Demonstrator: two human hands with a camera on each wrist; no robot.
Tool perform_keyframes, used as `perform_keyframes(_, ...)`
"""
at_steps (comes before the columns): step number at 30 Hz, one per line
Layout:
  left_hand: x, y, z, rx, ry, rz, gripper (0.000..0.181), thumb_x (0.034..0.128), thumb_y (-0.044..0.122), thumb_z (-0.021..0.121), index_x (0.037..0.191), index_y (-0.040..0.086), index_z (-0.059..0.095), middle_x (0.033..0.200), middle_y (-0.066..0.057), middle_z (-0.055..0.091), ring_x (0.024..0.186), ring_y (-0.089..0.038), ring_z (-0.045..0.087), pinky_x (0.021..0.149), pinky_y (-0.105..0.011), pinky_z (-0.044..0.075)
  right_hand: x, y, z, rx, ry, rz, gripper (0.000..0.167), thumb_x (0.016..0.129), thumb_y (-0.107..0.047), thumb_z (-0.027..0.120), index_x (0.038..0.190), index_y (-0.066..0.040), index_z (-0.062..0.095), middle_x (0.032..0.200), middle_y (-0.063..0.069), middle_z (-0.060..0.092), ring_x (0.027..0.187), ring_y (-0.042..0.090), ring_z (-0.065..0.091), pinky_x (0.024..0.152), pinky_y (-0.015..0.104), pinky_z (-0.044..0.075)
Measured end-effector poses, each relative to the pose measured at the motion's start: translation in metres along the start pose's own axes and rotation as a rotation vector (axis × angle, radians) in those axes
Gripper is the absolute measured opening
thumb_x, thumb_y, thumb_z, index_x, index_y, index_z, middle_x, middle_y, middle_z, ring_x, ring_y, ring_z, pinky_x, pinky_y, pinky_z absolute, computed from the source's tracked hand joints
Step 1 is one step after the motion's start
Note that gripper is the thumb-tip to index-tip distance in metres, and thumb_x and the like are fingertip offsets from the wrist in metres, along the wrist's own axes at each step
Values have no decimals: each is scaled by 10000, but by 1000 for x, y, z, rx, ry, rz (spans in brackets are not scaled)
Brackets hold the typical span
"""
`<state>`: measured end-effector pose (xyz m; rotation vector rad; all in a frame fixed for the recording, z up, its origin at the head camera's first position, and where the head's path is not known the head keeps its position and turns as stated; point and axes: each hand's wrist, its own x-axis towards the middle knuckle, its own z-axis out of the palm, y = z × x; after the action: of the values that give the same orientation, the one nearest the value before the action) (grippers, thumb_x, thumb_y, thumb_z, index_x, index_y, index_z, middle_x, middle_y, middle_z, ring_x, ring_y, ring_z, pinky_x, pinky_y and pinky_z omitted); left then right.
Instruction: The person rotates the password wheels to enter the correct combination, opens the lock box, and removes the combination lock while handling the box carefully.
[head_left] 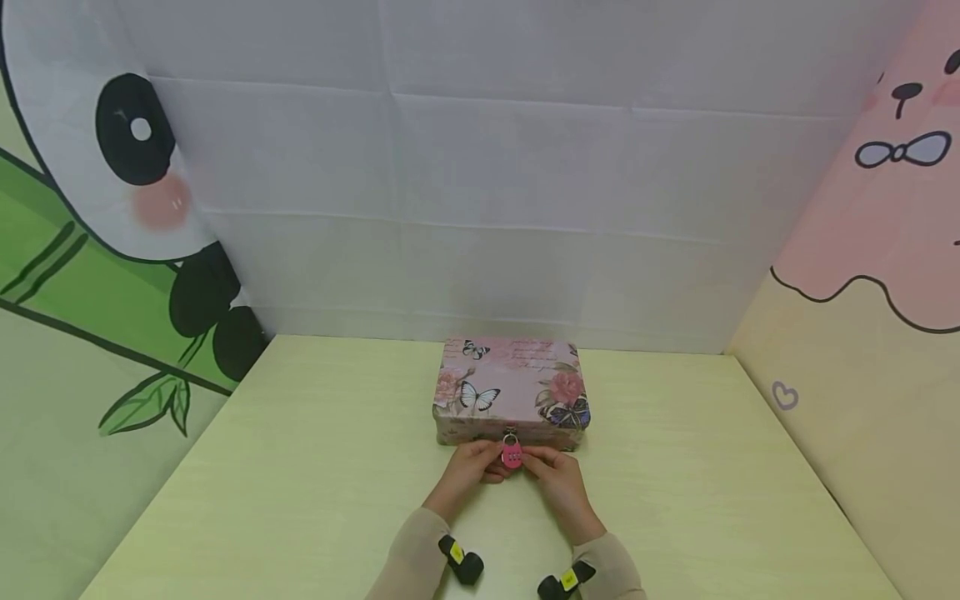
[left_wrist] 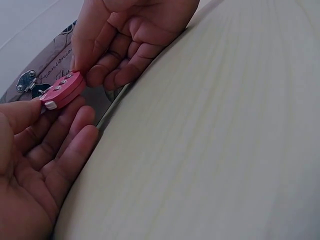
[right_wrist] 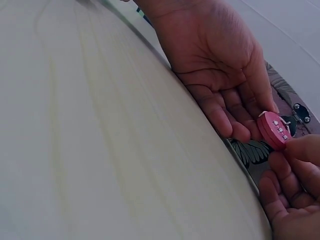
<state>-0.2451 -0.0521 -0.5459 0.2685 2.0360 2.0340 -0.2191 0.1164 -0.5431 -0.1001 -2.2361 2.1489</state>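
A pink combination padlock (head_left: 512, 454) hangs by its shackle at the metal clasp (left_wrist: 27, 81) on the front of a pink floral box (head_left: 517, 379). My left hand (head_left: 467, 473) pinches the padlock's left side, thumb on top and fingers beneath. From the other side my right hand (head_left: 558, 483) pinches it between thumb and fingertips. The number dials (right_wrist: 279, 130) face up, though their digits are too small to read. In the left wrist view a small white piece (left_wrist: 51, 105) shows on the padlock's edge near my left thumb.
The box is closed and stands on a pale yellow table (head_left: 322, 467), near its back edge. A white cloth wall (head_left: 487, 167) rises behind. Cartoon-printed panels (head_left: 67, 358) flank the table on both sides. Each sleeve carries a black wrist device (head_left: 461, 560).
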Motion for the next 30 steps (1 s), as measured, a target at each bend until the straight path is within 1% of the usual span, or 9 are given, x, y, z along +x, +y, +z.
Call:
perform_keyframes(6, 0, 0, 0, -19, 14, 2, 329, 1036, 104, 508, 1080, -203, 620, 830, -122, 713, 716, -92, 653, 674, -270, 595, -1, 0, 0, -10, -2, 8, 236, 938, -63, 679, 1075, 130, 692, 1035, 156, 721, 848, 67, 608, 745, 208, 517)
perform_keyframes(8, -1, 0, 0, -18, 16, 9, 329, 1035, 101, 508, 1069, -206, 623, 822, -134, 711, 710, -97, 653, 674, -286, 600, -1, 0, 0, 6, -4, 10, 241, 934, -65, 684, 1076, 130, 691, 1024, 139, 724, 844, 72, 610, 746, 212, 515)
perform_keyframes(13, 0, 0, 0, -16, 14, 17, 311, 1026, 95, 527, 1055, -198, 627, 817, -146, 711, 703, -106, 661, 666, -287, 600, 0, 1, -1, 42, -14, 9, 263, 912, -52, 705, 1082, 147, 676, 959, 99, 727, 801, 77, 619, 717, 222, 513)
perform_keyframes(17, 0, 0, -1, -34, 15, 25, 282, 1016, 80, 545, 1056, -189, 620, 815, -142, 710, 706, -125, 675, 665, -294, 603, -1, 0, -1, 28, -24, 11, 302, 884, -45, 734, 1109, 144, 664, 923, 83, 715, 785, 86, 617, 703, 213, 505)
perform_keyframes(21, 0, 0, -1, -52, 23, 17, 274, 1010, 85, 565, 1034, -181, 628, 800, -112, 709, 706, -140, 685, 671, -308, 606, -2, 0, -1, 8, -37, 2, 323, 861, -31, 752, 1122, 136, 660, 938, 98, 706, 801, 96, 610, 709, 205, 502)
perform_keyframes(25, 1, 1, 0, -66, 31, 6, 270, 1003, 78, 575, 1003, -184, 636, 787, -101, 712, 703, -144, 689, 676, -321, 608, -3, -1, 0, 14, -36, -6, 322, 839, -4, 761, 1113, 134, 663, 954, 119, 700, 797, 115, 598, 700, 204, 501)
perform_keyframes(27, -1, 7, 0, -63, 32, 13, 265, 999, 61, 572, 985, -196, 634, 780, -120, 712, 701, -158, 694, 679, -343, 611, -2, 0, 0, 10, -38, -9, 322, 834, 1, 762, 1110, 134, 663, 963, 126, 699, 797, 122, 597, 700, 205, 504)
perform_keyframes(30, -8, 21, 2, -61, 40, 14, 258, 989, 43, 577, 966, -207, 638, 779, -150, 714, 701, -170, 701, 694, -372, 613, 0, 1, 0, -4, -43, -11, 325, 831, -13, 771, 1106, 127, 669, 961, 119, 701, 805, 128, 606, 706, 208, 513)
